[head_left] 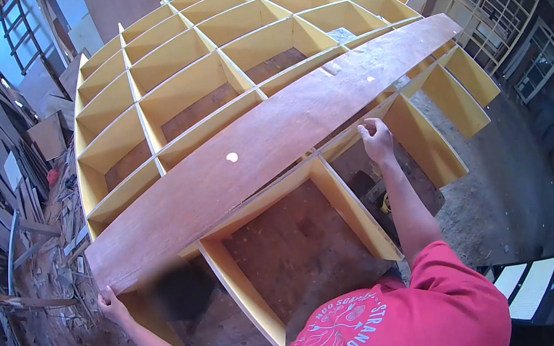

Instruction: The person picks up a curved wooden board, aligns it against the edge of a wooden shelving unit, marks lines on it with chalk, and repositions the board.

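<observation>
Your left hand (113, 308) is at the lower left, fingers bent around the board's lower left corner and pinching it lightly, the hand itself nearly closed. Your right hand (376, 139) is near the middle of the frame, half curled, with thumb and fingertips close to each other just below the board's near edge; you can't tell from here whether it touches that edge or has hold of anything.

The board (272, 135) lies on a slant across the grid (355, 208), from the lower left to the upper right. Its far edge bows outward and it narrows at the upper right end. Mind the near edge: between it and the yellow dividers there are narrow gaps, widest toward the right. Two pale spots show on its face.

Below the board, the deep cells open toward you, their divider ends pointing at your red shirt (417, 316). A dark thing with a yellow part (385, 202) sits in the cell under your right forearm, too shaded to name. On the left, wood scraps (72, 301) crowd the ground right up near the grid. On the right, grey floor (511, 175) gives you more room alongside the dividers.
</observation>
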Tool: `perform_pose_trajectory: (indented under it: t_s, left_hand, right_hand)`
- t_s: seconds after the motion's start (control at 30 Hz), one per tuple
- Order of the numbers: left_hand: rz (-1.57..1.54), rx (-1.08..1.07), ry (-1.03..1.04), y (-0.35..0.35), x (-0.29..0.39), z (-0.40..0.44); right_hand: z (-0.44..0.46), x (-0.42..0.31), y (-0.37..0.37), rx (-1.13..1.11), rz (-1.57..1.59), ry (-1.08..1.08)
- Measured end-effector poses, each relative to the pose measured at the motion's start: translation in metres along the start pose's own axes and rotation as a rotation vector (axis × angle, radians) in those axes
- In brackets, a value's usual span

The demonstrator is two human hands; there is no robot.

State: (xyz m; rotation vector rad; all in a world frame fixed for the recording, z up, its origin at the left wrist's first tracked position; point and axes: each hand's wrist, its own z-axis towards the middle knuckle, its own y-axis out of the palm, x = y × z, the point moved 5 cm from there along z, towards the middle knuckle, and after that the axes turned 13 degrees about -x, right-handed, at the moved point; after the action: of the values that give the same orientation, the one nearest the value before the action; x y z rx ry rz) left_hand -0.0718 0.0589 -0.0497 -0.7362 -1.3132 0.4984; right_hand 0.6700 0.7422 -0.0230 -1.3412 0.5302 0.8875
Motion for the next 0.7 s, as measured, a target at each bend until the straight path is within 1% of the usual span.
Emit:
perform_pose_trajectory:
  t_s: [0.07, 0.1, 0.13, 0.2, 0.23, 0.33, 0.37, 0.47, 0.5, 0.6, 0.63, 0.7]
  left_hand:
    - [-0.064, -0.074, -0.024, -0.001, 0.000, -0.001]
    - [-0.163, -0.112, 0.010, 0.000, -0.011, 0.005]
    - [-0.262, -0.149, 0.044, 0.001, -0.032, 0.016]
    - [-0.413, -0.189, 0.091, 0.002, -0.044, 0.021]
    - [-0.465, -0.190, 0.102, 0.001, -0.046, 0.020]
    - [-0.544, -0.179, 0.071, -0.002, -0.051, 0.016]
    - [-0.557, -0.171, 0.047, -0.004, -0.052, 0.013]
    - [-0.458, -0.126, 0.042, -0.009, -0.045, 0.008]
    - [-0.471, -0.117, 0.039, -0.010, -0.046, 0.007]
    - [-0.806, -0.064, -0.019, -0.010, -0.049, 0.003]
    - [-0.740, -0.056, -0.005, -0.013, -0.049, 0.005]
    - [-0.751, -0.049, -0.028, -0.011, -0.031, -0.005]
  right_hand:
    - [0.007, -0.011, -0.001, -0.059, 0.057, 0.089]
    - [0.011, -0.020, 0.001, -0.089, 0.086, 0.134]
    - [0.017, -0.020, 0.009, -0.154, 0.231, 0.210]
    - [0.029, -0.021, 0.026, -0.283, 0.522, 0.357]
    - [0.035, -0.026, 0.029, -0.286, 0.585, 0.395]
    - [0.054, -0.018, 0.031, -0.284, 0.682, 0.657]
    - [0.061, -0.004, 0.035, -0.205, 0.702, 0.653]
    - [0.066, -0.001, 0.029, -0.147, 0.695, 0.509]
    - [0.071, -0.006, 0.024, -0.131, 0.712, 0.472]
    - [0.076, -0.016, 0.016, -0.102, 0.725, 0.411]
    - [0.080, -0.016, 0.015, -0.101, 0.706, 0.398]
    - [0.086, -0.019, 0.008, -0.091, 0.676, 0.370]
